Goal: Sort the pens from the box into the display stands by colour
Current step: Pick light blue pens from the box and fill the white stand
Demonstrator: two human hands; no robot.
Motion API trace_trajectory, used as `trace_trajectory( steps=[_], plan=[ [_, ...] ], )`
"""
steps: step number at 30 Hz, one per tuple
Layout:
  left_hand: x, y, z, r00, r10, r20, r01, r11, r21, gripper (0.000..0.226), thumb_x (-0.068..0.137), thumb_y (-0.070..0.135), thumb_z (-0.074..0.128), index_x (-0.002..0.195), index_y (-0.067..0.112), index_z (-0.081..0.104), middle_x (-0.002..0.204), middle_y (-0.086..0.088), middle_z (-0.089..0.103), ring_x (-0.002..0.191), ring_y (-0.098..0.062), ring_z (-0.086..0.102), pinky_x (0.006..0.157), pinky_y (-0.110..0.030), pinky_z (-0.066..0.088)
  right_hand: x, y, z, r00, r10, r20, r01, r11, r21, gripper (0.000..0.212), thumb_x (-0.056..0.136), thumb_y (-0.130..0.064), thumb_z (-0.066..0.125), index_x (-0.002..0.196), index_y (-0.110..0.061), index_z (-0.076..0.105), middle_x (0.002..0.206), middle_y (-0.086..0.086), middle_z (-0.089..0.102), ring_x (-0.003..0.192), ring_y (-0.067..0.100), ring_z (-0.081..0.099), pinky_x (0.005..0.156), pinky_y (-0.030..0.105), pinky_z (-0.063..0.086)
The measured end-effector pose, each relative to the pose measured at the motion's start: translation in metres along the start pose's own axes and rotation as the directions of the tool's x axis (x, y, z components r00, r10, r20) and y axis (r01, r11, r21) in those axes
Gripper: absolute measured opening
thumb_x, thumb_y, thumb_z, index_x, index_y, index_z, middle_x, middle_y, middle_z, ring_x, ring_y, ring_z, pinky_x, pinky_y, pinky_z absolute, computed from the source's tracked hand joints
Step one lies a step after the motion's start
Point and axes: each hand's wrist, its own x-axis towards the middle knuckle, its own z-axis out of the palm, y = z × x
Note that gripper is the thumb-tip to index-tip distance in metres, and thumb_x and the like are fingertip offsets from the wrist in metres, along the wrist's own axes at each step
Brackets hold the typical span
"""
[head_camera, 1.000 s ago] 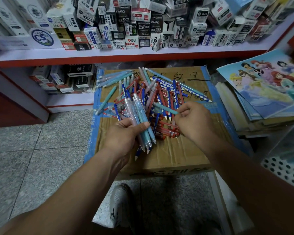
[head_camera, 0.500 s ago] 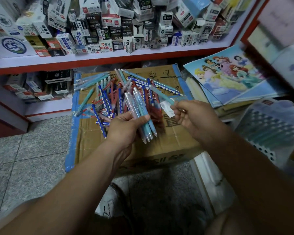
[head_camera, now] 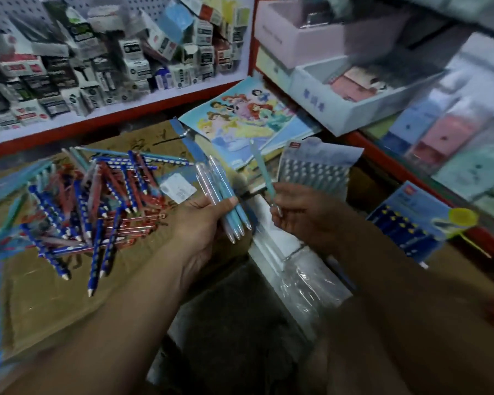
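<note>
Left hand [head_camera: 203, 223]: curled round a bundle [head_camera: 221, 185] of pale pens.
Right hand [head_camera: 303, 215]: a teal pen [head_camera: 262, 169] is pinched.
Stand [head_camera: 315, 169]: seen just behind that pen.

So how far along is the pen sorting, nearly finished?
Not nearly. Done: the blue stand at right seems to hold rows of dark pens, though blurred. In hand: the left hand grips a bundle of light-blue pens; the right hand pinches one teal pen by the pale stand. Left: a large mixed pile on the cardboard box.
</note>
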Motion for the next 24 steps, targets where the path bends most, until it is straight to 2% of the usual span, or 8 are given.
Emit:
trace_trajectory(
  steps=[3,5,7,10,13,16,20,24],
  plan=[
    [0.007,-0.005,0.024,0.998,-0.015,0.064,0.014,1.0,0.022,0.007,0.082,0.0,0.072,0.089,-0.001,0.07,0.085,-0.018,0.072,0.068,-0.028,0.068,0.065,-0.038,0.062,0.002,-0.007,-0.023,0.982,-0.154,-0.108,0.123,0.961,-0.247,0.027,0.091,0.015,0.052,0.116,0.004,0.051,0.084,0.021,0.059,0.066,0.024,0.062,0.059,0.029,0.055],
    [0.014,-0.012,0.035,0.995,-0.012,0.098,0.006,0.998,0.063,0.006,0.081,0.0,0.074,0.086,0.0,0.071,0.079,-0.016,0.072,0.066,-0.026,0.068,0.063,-0.033,0.06,0.007,-0.009,-0.04,0.946,-0.245,-0.213,0.127,0.883,-0.452,0.023,0.09,0.015,0.057,0.106,-0.002,0.055,0.084,0.023,0.059,0.061,0.025,0.063,0.06,0.037,0.056],
    [0.02,-0.019,0.042,0.993,-0.035,0.117,0.026,0.997,0.08,0.008,0.079,0.0,0.075,0.086,0.001,0.071,0.081,-0.015,0.074,0.07,-0.027,0.069,0.072,-0.038,0.06,0.013,-0.01,-0.053,0.878,-0.361,-0.315,0.092,0.772,-0.629,0.013,0.094,-0.001,0.062,0.089,-0.012,0.058,0.08,0.015,0.061,0.063,0.026,0.061,0.067,0.045,0.057],
    [0.028,-0.026,0.047,0.988,-0.091,0.124,0.079,0.992,0.098,0.017,0.076,0.002,0.078,0.093,0.0,0.072,0.09,-0.021,0.074,0.081,-0.033,0.07,0.088,-0.055,0.056,0.021,-0.011,-0.065,0.785,-0.514,-0.346,0.041,0.6,-0.799,0.028,0.098,-0.03,0.06,0.081,-0.008,0.059,0.063,-0.001,0.053,0.055,0.012,0.053,0.061,0.032,0.05],
    [0.037,-0.027,0.049,0.989,-0.097,0.114,0.083,0.989,0.121,0.027,0.074,0.005,0.081,0.098,-0.004,0.072,0.097,-0.026,0.072,0.091,-0.043,0.07,0.09,-0.062,0.053,0.034,-0.01,-0.072,0.717,-0.633,-0.292,0.073,0.484,-0.872,0.029,0.095,-0.029,0.063,0.076,-0.008,0.062,0.06,-0.001,0.054,0.053,0.004,0.049,0.056,0.021,0.041],
    [0.043,-0.027,0.052,0.988,-0.102,0.116,0.086,0.987,0.134,0.028,0.074,0.003,0.081,0.099,-0.005,0.072,0.095,-0.025,0.073,0.089,-0.041,0.07,0.09,-0.06,0.054,0.051,-0.006,-0.076,0.689,-0.683,-0.241,0.071,0.395,-0.916,0.023,0.091,-0.025,0.068,0.086,-0.004,0.059,0.07,0.006,0.06,0.068,0.02,0.057,0.065,0.033,0.043],
    [0.05,-0.029,0.049,0.992,-0.089,0.087,0.073,0.982,0.175,0.025,0.075,0.003,0.081,0.099,-0.001,0.073,0.095,-0.021,0.074,0.085,-0.036,0.071,0.087,-0.055,0.057,0.065,0.002,-0.074,0.707,-0.68,-0.194,0.146,0.409,-0.901,0.018,0.091,-0.019,0.067,0.091,-0.017,0.048,0.071,0.0,0.062,0.069,0.02,0.061,0.063,0.032,0.044],
    [0.056,-0.03,0.045,0.994,-0.076,0.078,0.058,0.976,0.21,0.03,0.075,0.005,0.081,0.103,0.001,0.074,0.095,-0.016,0.075,0.088,-0.035,0.073,0.084,-0.048,0.059,0.071,0.007,-0.068,0.717,-0.674,-0.177,0.17,0.416,-0.893,0.025,0.095,-0.024,0.061,0.074,-0.017,0.05,0.06,-0.004,0.055,0.057,0.009,0.054,0.055,0.024,0.04]
  ],
)
